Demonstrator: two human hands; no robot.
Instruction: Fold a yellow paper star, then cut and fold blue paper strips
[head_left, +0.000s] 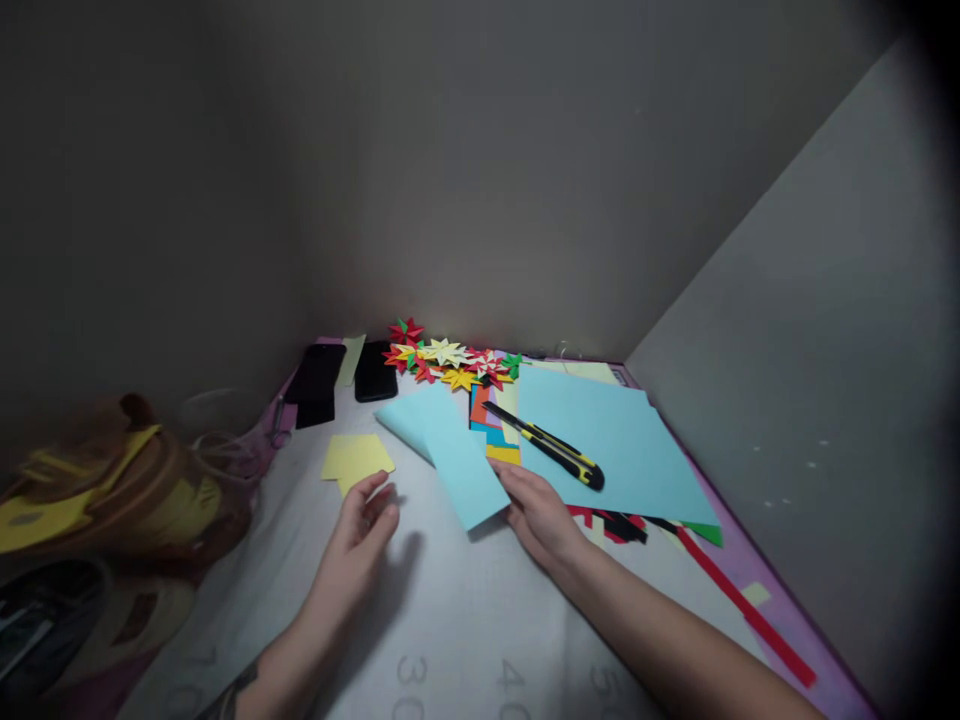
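Note:
My right hand [538, 505] grips the right edge of a light blue sheet of paper [461, 460], fingers closed on it near a lower corner. The sheet is folded over, with its left part curling up behind the front strip. To its left, my left hand [365, 520] is held with fingers bent and apart, nothing in it. Just beyond those fingertips lie yellow paper pieces [358, 458]. A black and yellow utility knife [551, 443] rests on a large light blue sheet [600, 420] to the right.
Folded paper stars [446, 352] in several colours line the back by the wall. Two dark phone-like objects [376, 371] lie at back left. Paper scraps and a red strip [750, 610] are at right. A brown and yellow bag-like item [150, 490] stands at left.

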